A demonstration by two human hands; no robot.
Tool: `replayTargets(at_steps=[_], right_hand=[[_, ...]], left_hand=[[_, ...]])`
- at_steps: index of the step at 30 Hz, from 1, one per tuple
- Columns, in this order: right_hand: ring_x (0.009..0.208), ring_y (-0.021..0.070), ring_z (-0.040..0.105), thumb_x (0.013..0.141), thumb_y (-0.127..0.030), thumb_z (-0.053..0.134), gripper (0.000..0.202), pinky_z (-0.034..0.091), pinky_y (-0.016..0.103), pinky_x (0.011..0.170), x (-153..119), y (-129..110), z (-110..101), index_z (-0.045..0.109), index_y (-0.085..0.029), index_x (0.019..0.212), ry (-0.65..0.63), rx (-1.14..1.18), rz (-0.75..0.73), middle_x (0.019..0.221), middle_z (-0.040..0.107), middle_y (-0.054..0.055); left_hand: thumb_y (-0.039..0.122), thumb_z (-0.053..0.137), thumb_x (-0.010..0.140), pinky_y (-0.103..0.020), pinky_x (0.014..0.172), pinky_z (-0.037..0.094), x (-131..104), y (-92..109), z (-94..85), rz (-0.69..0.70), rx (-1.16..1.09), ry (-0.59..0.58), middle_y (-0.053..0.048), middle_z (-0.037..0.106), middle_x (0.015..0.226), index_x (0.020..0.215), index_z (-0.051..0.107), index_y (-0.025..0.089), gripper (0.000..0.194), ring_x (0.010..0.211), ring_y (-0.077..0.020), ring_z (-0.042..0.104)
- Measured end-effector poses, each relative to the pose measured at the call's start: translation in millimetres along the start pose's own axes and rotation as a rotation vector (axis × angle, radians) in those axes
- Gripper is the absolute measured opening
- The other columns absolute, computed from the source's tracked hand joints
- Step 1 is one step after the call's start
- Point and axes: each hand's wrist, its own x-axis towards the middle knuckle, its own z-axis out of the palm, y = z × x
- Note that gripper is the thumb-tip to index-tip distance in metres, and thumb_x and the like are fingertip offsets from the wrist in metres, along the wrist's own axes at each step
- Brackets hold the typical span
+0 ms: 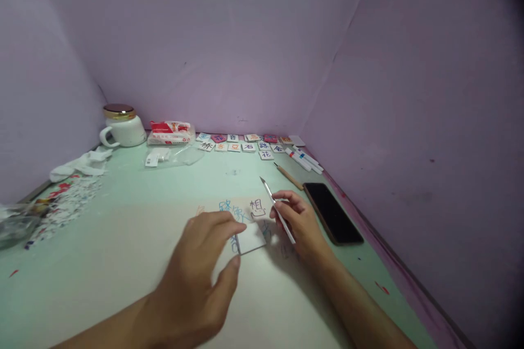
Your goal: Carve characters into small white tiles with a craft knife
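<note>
A blank white square tile (251, 238) lies on the paper in front of me, over some handwritten characters. My left hand (204, 262) reaches to the tile's left side, thumb and fingers apart. Its index fingertip is at the tile's upper left corner; whether it touches cannot be made out. In my right hand (295, 218), just right of the tile, is a slim silver craft knife (279, 212), its pointed tip aimed up and away from the tile. Beyond the tile, a purple handwritten character (257, 207) shows on the paper.
Lettered tiles (248, 148) stand in rows along the back. A black phone (333, 212), a wooden-handled tool (290, 177) and markers (301, 159) lie at right. At back left are a lidded white mug (129, 132), a red-white packet (171, 133) and paper scraps (73, 202).
</note>
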Motion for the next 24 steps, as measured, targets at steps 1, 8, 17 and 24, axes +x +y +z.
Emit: replayTargets(at_steps=[1,8,17,24], right_hand=[[0.040,0.0100,0.045,0.071,-0.038,0.056,0.025,0.034,0.023,0.042,-1,5,-3,0.057,-0.018,0.087,-0.002,0.065,0.016,0.054,0.058,-0.004],[0.060,0.0172,0.062,0.067,-0.033,0.061,0.026,0.049,0.031,0.062,-2,19,-1,0.066,-0.016,0.086,-0.119,0.382,0.062,0.067,0.069,0.006],[0.044,0.0101,0.043,0.072,-0.047,0.071,0.034,0.032,0.022,0.044,-13,26,1,0.050,-0.022,0.068,-0.042,0.227,-0.024,0.048,0.051,-0.006],[0.059,0.0146,0.052,0.085,-0.062,0.047,0.042,0.039,0.026,0.055,-14,31,12,0.061,-0.023,0.091,-0.099,0.408,-0.052,0.069,0.062,0.002]], left_hand=[[0.027,0.052,0.085,-0.047,0.091,0.046,12,-1,11.4,-0.002,-0.001,-0.052,-0.011,0.057,0.115,0.119,0.053,0.020,0.034,0.106,-0.0281,0.053],[0.025,0.065,0.073,-0.052,0.092,0.040,25,-15,52.6,-0.244,0.031,-0.370,-0.011,0.055,0.111,0.110,0.059,0.018,0.038,0.104,-0.0308,0.049],[0.027,0.061,0.075,-0.048,0.091,0.041,-1,-35,42.1,-0.186,-0.005,-0.221,-0.008,0.057,0.111,0.110,0.057,0.024,0.036,0.104,-0.0288,0.050],[0.024,0.061,0.075,-0.049,0.092,0.040,-1,-33,42.9,-0.201,-0.048,-0.233,-0.008,0.056,0.109,0.109,0.057,0.023,0.035,0.101,-0.0281,0.049]])
